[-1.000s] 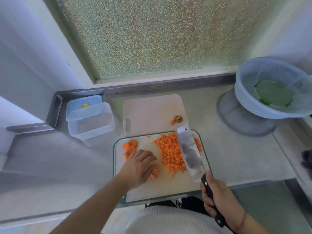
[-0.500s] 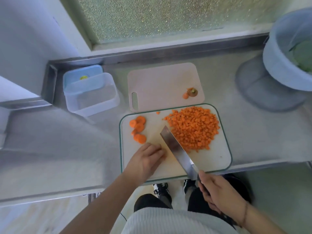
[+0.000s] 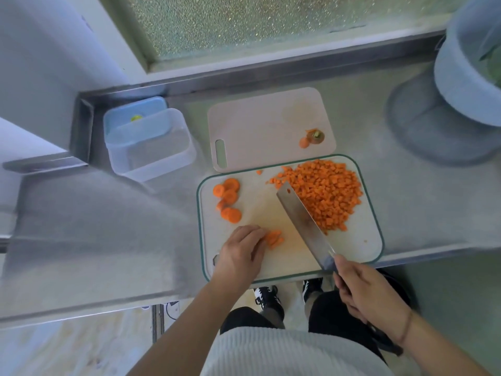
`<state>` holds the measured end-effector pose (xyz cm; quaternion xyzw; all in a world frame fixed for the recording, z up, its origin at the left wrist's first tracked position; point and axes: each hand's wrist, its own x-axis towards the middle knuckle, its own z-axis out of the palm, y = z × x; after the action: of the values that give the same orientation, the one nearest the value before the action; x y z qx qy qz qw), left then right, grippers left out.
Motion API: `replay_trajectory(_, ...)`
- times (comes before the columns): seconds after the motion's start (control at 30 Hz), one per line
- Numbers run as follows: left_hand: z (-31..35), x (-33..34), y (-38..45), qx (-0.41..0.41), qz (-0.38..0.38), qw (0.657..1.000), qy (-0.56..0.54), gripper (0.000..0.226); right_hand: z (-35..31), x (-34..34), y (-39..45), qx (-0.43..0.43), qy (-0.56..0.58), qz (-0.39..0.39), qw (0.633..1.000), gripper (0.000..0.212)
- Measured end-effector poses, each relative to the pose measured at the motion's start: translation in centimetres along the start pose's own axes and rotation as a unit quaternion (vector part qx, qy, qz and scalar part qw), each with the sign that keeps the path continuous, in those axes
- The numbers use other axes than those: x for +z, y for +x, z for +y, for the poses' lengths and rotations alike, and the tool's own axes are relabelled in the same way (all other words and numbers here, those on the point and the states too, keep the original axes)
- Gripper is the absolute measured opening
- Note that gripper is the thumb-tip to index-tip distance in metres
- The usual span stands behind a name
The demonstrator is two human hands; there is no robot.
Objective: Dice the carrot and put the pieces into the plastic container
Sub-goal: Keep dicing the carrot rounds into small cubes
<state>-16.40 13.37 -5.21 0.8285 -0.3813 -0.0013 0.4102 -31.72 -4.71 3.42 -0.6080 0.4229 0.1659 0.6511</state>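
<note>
A white cutting board with a green rim lies at the counter's front edge. A big heap of diced carrot covers its right half, and several round carrot slices lie at its upper left. My left hand holds down a small stack of carrot slices with curled fingers. My right hand grips the handle of a knife, whose blade slants across the board between the stack and the heap. The clear plastic container stands to the left behind the board.
A second pale board behind the first carries the carrot top. A blue lid leans behind the container. A blue colander stands at the far right. A metal wall edge borders the counter at left.
The view has tilted down and closer. My left hand has drawn back a little, so the small stack of slices shows at its fingertips. The knife stays slanted beside the heap.
</note>
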Motion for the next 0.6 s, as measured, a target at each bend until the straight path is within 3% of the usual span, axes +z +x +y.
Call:
replay_trajectory(0.2, -0.1, 0.6, 1.3, -0.040, 0.018, 0.999, -0.010, 0.016, 0.2, 0.0, 0.0, -0.018, -0.035, 0.006, 0.999, 0.050)
replay_trajectory(0.27, -0.1, 0.9, 1.3, 0.018, 0.003, 1.000, 0.005, 0.015, 0.5, -0.1, 0.0, -0.076, -0.143, 0.028, 0.986, 0.056)
replay_trajectory(0.37, -0.4, 0.9, 0.8, 0.089, -0.029, 0.995, 0.023, 0.011, 1.6, -0.1, 0.2, -0.147, -0.316, 0.068, 0.935, 0.061)
replay_trajectory(0.5, -0.7, 1.1, -0.1, 0.117, -0.043, 0.991, 0.043, 0.020, 2.7, 0.4, 0.5, -0.178, -0.354, 0.091, 0.914, 0.075)
replay_trajectory(0.6, -0.8, 1.2, -0.1, 0.136, -0.055, 0.988, 0.042, 0.022, 2.7, 1.0, 0.2, -0.188, -0.382, 0.082, 0.901, 0.067)
